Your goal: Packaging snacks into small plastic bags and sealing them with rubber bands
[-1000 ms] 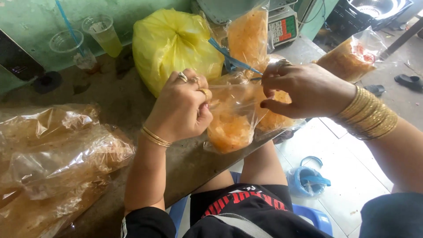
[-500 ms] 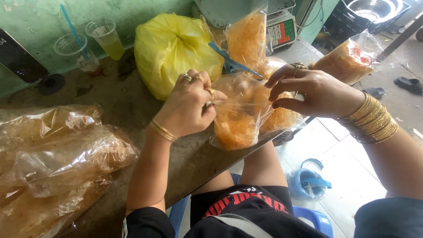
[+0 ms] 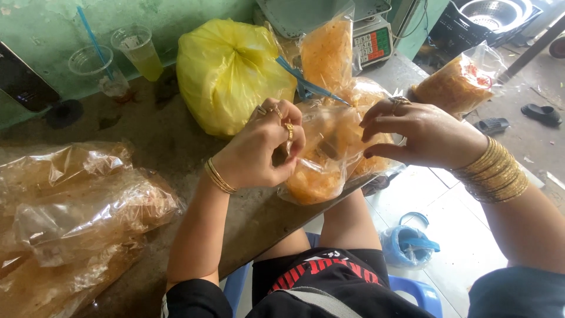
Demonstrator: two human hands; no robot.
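Item: clear plastic bag of orange snack pieces (image 3: 321,171), at the near edge of the grey worktop (image 3: 159,141), between both hands. It is filled, its neck gathered at the top; no tie or knot is visible on it, so the closing appears to be in hand and not finished.

Left hand (image 3: 262,150): curled tight, fingertips pinched on the bag's upper left fold; rings on the fingers, thin gold bangles at the wrist.

Right hand (image 3: 421,132): fingers bent and narrow, pressing the bag's upper right side; a stack of gold bangles (image 3: 493,171) at the wrist. Whether it holds a tie cannot be told.

Behind the bag: a second filled clear bag (image 3: 329,53) standing upright in front of a digital scale (image 3: 369,41), with a blue strip (image 3: 309,85) crossing below it. Far right: a third filled bag (image 3: 456,88), apparently packed and set aside.

Far centre: a knotted yellow plastic sack (image 3: 229,73).

Far left: two clear plastic cups, one near-empty with a blue straw (image 3: 94,68), one with yellow drink (image 3: 138,53); a dark phone (image 3: 23,79) leaning on the green wall.

Near left: a heap of large crumpled clear bags (image 3: 76,218) with brownish contents.

Floor, right: a blue item (image 3: 409,244) on pale tiles; a dark sandal (image 3: 493,125) farther off.
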